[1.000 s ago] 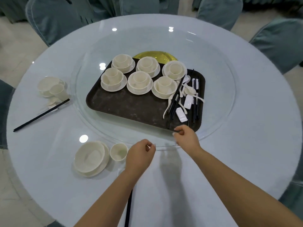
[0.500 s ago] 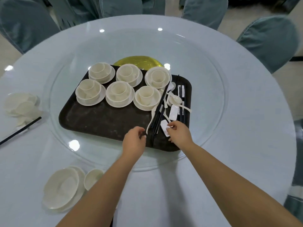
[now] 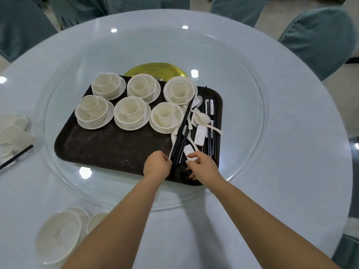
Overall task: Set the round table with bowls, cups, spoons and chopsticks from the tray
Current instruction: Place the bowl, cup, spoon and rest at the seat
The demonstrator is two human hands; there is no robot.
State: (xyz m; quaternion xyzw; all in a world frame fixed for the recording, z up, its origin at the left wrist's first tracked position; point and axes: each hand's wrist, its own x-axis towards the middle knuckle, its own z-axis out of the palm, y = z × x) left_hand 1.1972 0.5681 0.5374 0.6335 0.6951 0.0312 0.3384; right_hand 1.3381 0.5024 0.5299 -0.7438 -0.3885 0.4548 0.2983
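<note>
A dark brown tray (image 3: 108, 148) lies on the glass turntable (image 3: 242, 117). It carries several sets of a white cup in a bowl on a saucer (image 3: 130, 113). At its right end lie black chopsticks (image 3: 182, 131), white spoons (image 3: 202, 118) and white chopstick rests (image 3: 200, 135). My left hand (image 3: 157, 164) pinches the near end of a white spoon (image 3: 171, 152) beside the chopsticks at the tray's front edge. My right hand (image 3: 202, 166) has thumb and forefinger on a small white chopstick rest (image 3: 188, 150).
A set bowl on a saucer (image 3: 58, 234) with a cup (image 3: 96, 223) stands at the near left of the table. Another place setting (image 3: 12, 131) with chopsticks (image 3: 16, 157) is at the far left. Teal covered chairs (image 3: 318, 37) ring the table. A gold disc (image 3: 155, 69) shows behind the tray.
Both hands moved forward from the turntable's near rim onto the tray's right front corner and closed on the spoon and the rest. The view shifted right.
</note>
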